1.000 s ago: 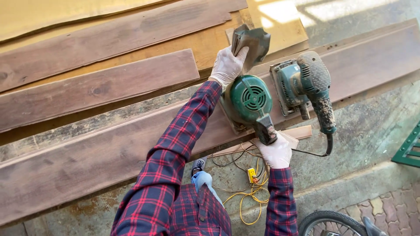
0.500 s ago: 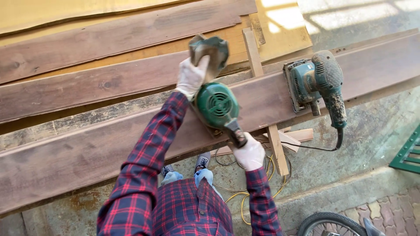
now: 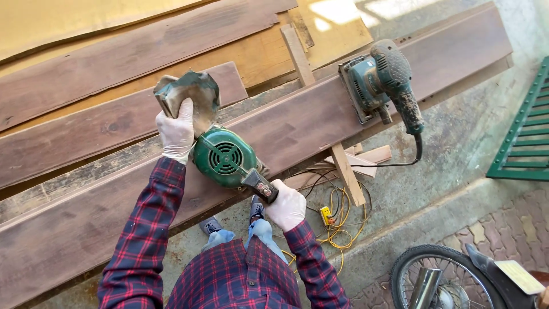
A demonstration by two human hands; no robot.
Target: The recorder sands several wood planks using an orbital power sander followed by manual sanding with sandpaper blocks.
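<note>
left hand (image 3: pixel 176 130) is closed on the front guard of the green planer (image 3: pixel 224 157); right hand (image 3: pixel 287 206) is wrapped around its rear handle. the planer sits on the long plank (image 3: pixel 320 114), left of a sander (image 3: pixel 380 80).

Both hands have carried the green power planer (image 3: pixel 224 157) leftward along the long dark plank (image 3: pixel 297 123), the left hand (image 3: pixel 177 130) leading and the right hand (image 3: pixel 286 206) trailing. The teal sander (image 3: pixel 380 80) now lies well apart, beyond the right hand.

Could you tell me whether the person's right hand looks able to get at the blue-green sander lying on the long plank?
Probably not yet: the right hand grips the green power tool, though the sander lies unobstructed.
</note>
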